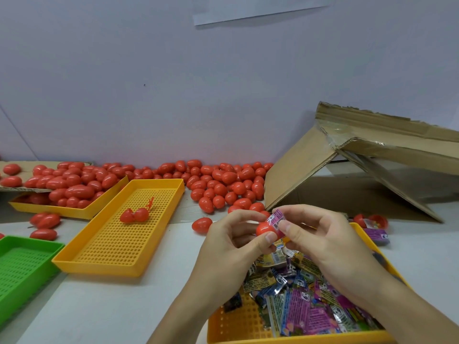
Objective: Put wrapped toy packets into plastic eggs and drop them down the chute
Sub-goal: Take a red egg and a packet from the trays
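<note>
Loading step under way. Left hand (232, 234) curls round a red egg half (265, 229), thumb pressed on its front. Right hand (315, 234) pinches a pink packet (277, 218) and feeds it into the egg from 1 o'clock. Next, likely: tuck it fully in, close the egg, then carry it to the cardboard chute (372, 155) at 1 o'clock. Packet tray (238, 326) sits below the hands.

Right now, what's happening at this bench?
A person is stuffing toy packets into plastic eggs. The left hand grips a red egg while the right hand pinches a pink packet at its opening; the packet is not yet inside. More packets fill the yellow tray below the hands. Loose red eggs lie along the wall, beside a cardboard chute.
</note>
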A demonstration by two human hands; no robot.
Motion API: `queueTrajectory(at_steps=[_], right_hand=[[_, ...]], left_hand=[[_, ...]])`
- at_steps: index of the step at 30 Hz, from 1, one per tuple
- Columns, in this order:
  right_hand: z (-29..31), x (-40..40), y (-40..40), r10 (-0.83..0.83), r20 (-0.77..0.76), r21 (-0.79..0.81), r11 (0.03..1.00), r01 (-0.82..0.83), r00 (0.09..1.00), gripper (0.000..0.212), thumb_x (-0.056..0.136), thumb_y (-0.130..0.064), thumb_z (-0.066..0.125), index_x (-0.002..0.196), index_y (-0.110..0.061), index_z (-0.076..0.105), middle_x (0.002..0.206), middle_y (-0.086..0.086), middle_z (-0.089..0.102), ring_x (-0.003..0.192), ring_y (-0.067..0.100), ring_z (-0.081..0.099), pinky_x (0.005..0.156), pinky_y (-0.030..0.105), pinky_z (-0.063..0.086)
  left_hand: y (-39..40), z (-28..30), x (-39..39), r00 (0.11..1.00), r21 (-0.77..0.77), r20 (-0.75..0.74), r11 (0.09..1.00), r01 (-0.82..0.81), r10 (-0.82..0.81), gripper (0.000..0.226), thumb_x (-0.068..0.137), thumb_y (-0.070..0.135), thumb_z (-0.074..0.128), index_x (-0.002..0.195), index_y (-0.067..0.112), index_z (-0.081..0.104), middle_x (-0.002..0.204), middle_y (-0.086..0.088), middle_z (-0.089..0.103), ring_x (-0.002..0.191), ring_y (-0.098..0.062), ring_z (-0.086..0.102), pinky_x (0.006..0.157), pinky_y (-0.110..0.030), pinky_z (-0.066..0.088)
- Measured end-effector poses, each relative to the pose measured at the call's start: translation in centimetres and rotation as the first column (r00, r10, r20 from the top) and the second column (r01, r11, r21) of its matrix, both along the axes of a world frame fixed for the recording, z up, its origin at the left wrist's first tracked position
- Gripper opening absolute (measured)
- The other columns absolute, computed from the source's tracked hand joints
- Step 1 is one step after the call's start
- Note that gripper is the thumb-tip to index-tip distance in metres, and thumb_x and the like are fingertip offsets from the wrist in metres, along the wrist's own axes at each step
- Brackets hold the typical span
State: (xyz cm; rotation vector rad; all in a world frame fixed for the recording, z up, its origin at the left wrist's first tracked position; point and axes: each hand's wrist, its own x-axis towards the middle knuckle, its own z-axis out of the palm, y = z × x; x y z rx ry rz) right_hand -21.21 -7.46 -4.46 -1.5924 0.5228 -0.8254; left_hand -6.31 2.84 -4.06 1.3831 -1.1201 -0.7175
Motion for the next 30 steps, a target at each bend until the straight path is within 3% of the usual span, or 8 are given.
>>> queueTrajectory(at_steps=[5,11,19,30], right_hand=[[0.07,-0.03,0.02,0.004,-0.003,-0.007,1.000,-0.004,1.000,0.027,0.076,-0.040,0.070,0.102,-0.037,0.075,0.103,-0.007,0.076,0.098,0.009,0.071,0.078,0.018,0.056],[0.21,-0.14,0.07,-0.015,-0.052,-0.039,0.999,0.013,0.999,0.035,0.075,-0.040,0.069,0.107,-0.028,0.073,0.101,-0.008,0.076,0.097,0.007,0.071,0.078,0.019,0.056],[0.78,-0.44,0.04,-0.010,-0.079,-0.092,0.996,0.003,0.997,0.027,0.077,-0.034,0.070,0.103,-0.027,0.075,0.097,-0.007,0.077,0.094,0.007,0.071,0.077,0.018,0.055],[0.61,-0.38,0.07,-0.041,-0.052,-0.063,0.997,0.038,0.998,0.026,0.077,-0.035,0.069,0.101,-0.026,0.076,0.093,-0.005,0.077,0.089,0.007,0.072,0.072,0.015,0.054]], left_hand=[[0.00,0.05,-0.05,1.000,-0.003,0.017,1.000,-0.003,0.003,0.034,0.076,0.036,0.075,0.107,0.023,0.069,0.096,0.004,0.077,0.086,-0.016,0.074,0.075,-0.025,0.060],[-0.05,-0.06,-0.17,0.997,0.009,0.071,1.000,-0.018,0.017,0.035,0.076,0.036,0.076,0.107,0.023,0.069,0.097,0.004,0.076,0.090,-0.016,0.073,0.078,-0.030,0.061],[0.01,-0.11,-0.23,0.989,0.003,0.141,0.999,-0.039,0.038,0.026,0.082,0.028,0.078,0.106,0.027,0.070,0.095,0.006,0.075,0.089,-0.014,0.072,0.077,-0.030,0.061],[-0.05,-0.01,-0.25,0.992,0.008,0.121,1.000,-0.017,0.016,0.026,0.084,0.029,0.074,0.109,0.024,0.069,0.095,0.004,0.076,0.088,-0.015,0.073,0.076,-0.029,0.061]])
